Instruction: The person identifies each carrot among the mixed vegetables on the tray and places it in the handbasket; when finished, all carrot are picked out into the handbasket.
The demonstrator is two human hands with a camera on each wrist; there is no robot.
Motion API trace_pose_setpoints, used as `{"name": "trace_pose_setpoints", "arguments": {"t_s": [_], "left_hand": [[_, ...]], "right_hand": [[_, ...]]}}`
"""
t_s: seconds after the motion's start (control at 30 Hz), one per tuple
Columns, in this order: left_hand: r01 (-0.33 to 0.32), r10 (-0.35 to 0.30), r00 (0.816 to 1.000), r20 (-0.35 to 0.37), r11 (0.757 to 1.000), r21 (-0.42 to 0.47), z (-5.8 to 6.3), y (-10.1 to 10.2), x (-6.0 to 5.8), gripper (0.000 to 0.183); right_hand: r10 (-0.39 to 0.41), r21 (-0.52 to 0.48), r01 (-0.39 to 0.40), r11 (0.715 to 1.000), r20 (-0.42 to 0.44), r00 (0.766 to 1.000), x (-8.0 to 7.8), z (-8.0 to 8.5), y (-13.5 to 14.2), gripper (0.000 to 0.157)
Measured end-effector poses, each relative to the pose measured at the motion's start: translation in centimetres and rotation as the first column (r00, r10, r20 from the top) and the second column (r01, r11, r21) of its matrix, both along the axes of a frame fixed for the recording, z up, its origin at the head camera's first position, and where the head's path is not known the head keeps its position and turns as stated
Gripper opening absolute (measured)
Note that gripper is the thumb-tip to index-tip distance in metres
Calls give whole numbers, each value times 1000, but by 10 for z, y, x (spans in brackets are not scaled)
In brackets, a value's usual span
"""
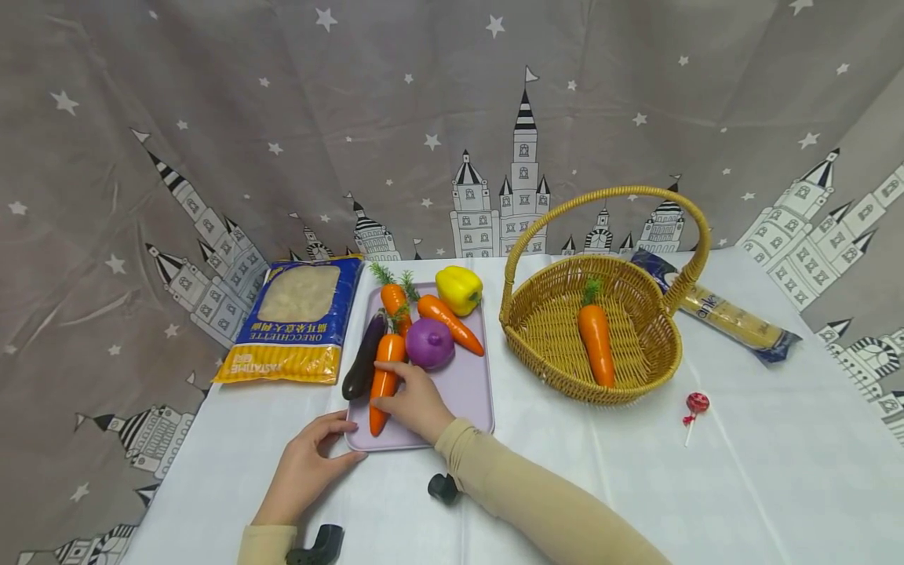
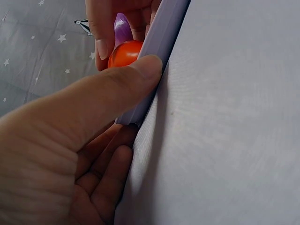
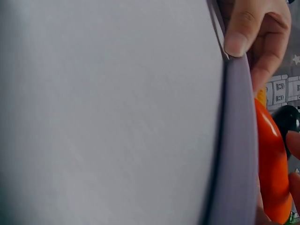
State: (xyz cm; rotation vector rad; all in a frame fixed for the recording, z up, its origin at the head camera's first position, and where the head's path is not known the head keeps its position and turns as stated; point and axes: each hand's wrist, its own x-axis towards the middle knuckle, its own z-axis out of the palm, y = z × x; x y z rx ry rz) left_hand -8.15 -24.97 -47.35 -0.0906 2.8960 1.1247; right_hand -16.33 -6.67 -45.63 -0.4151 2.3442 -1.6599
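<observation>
My right hand [image 1: 421, 404] pinches an orange toy carrot [image 1: 384, 384] lying near the front left of a lilac tray [image 1: 469, 396]. With thumb and fingers, my left hand [image 1: 304, 463] holds the tray's front left corner; in the left wrist view its thumb [image 2: 147, 66] presses on the rim. A dark eggplant [image 1: 363, 361] lies just left of that carrot. Also on the tray are a purple onion [image 1: 429, 344], two more carrots, one upright-looking carrot [image 1: 395, 302] and one slanting carrot [image 1: 452, 323], and a yellow bell pepper [image 1: 459, 290] at the back right corner.
Right of the tray stands a wicker basket [image 1: 526, 353] with a tall handle and a carrot [image 1: 597, 345] inside. Behind it lies a pasta packet [image 1: 734, 314]. A red lollipop [image 1: 697, 403] is at front right. Left of the tray is a blue-and-yellow orecchiette bag [image 1: 293, 333].
</observation>
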Motion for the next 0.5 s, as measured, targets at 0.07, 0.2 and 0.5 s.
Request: {"name": "trace_pose_setpoints", "arguments": {"t_s": [0.07,0.2,0.5], "left_hand": [[0,0,1000,4,1000,2,0,0,0,45],[-1,1,1000,7,1000,0,0,0,0,45],[9,-9,1000,-23,1000,3,-2,-2,0,43]], "right_hand": [[-12,-8,12,1000,-9,1000,1,-1,-1,51],[-23,-36,23,999,-8,1000,3,-3,-2,52],[-27,-84,29,996,15,1000,4,-4,-3,52]]}}
